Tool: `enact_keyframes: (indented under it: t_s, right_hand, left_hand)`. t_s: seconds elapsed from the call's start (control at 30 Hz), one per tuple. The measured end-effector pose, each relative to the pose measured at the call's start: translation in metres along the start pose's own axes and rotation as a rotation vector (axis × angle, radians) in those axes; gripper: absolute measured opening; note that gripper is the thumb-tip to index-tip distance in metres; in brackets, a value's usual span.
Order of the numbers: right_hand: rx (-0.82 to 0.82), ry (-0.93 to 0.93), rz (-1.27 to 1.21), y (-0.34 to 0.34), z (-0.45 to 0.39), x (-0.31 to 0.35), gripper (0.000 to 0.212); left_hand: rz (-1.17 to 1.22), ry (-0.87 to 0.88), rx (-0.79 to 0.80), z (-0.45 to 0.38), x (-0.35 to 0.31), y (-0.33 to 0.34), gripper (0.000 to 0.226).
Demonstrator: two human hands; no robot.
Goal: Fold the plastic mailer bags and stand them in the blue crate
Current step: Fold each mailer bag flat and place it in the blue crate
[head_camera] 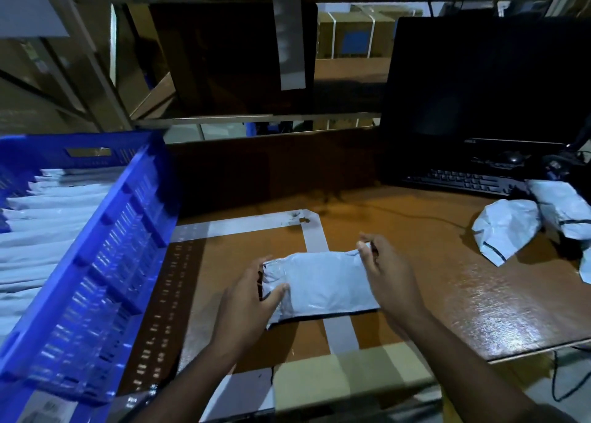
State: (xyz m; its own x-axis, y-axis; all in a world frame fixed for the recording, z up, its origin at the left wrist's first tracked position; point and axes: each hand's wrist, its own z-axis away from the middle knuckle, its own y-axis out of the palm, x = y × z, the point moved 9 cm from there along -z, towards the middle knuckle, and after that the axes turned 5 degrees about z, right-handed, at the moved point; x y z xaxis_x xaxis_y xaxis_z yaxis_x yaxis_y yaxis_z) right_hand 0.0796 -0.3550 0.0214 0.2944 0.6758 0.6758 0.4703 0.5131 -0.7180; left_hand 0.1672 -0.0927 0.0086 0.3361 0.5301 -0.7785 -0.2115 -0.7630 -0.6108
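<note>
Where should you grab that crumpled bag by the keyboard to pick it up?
Probably its wide top edge, from the front. The crumpled bag lies flat on the table, free on that side, while another bag crowds its right.

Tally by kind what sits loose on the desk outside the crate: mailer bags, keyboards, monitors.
Mailer bags: 3 in full view, one gripped by both hands, two at the right; a further piece is cut off at the edge
Keyboard: 1
Monitor: 1
Total: 5

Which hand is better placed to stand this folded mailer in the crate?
Left, probably. The left hand already grips the mailer on the side nearer the blue crate.
</note>
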Motion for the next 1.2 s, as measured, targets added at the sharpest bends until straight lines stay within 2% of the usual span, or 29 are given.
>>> enact_keyframes:
  t_s: [0.07,0.13,0.23,0.27,0.33,0.4,0.5,0.77,0.97,1.1,1.2]
  right_hand:
    - [0.054,-0.056,0.213,0.019,0.001,-0.001,0.053]
    - [0.126,-0.132,0.350,0.038,0.008,0.004,0.059]
    - [0.212,-0.295,0.475,0.066,0.023,0.023,0.073]
    - [0.222,-0.360,0.515,0.076,0.028,0.028,0.073]
    - [0.231,-0.431,0.552,0.092,0.035,0.031,0.068]
    - [0.282,-0.426,0.550,0.104,0.043,0.024,0.065]
    - [0.285,-0.427,0.547,0.108,0.055,0.017,0.061]
    - [0.323,-0.416,0.537,0.108,0.045,0.016,0.064]
    - [0.356,-0.297,0.602,0.091,0.038,-0.004,0.089]
    - [0.355,-0.287,0.581,0.082,0.041,-0.010,0.089]
    - [0.379,-0.288,0.657,0.081,0.042,-0.014,0.088]
  left_hand:
    - [-0.177,-0.055,-0.034,0.002,0.010,-0.001,0.069]
    - [-0.340,-0.081,-0.084,0.005,0.016,-0.005,0.076]
    - [-0.376,0.036,-0.103,0.005,0.001,0.000,0.068]
    - [-0.355,0.096,-0.064,0.003,-0.008,0.010,0.062]
    - [-0.372,0.179,0.111,-0.002,-0.017,0.041,0.060]
    - [-0.486,0.234,0.268,0.004,-0.010,0.070,0.066]
    - [-0.537,0.264,0.339,0.015,0.009,0.085,0.078]
    - [-0.558,0.244,0.350,0.009,0.015,0.084,0.077]
    - [-0.564,0.203,0.338,0.010,0.019,0.081,0.074]
    - [-0.573,0.199,0.335,0.011,0.017,0.081,0.077]
    - [-0.561,0.192,0.323,0.011,0.018,0.078,0.084]
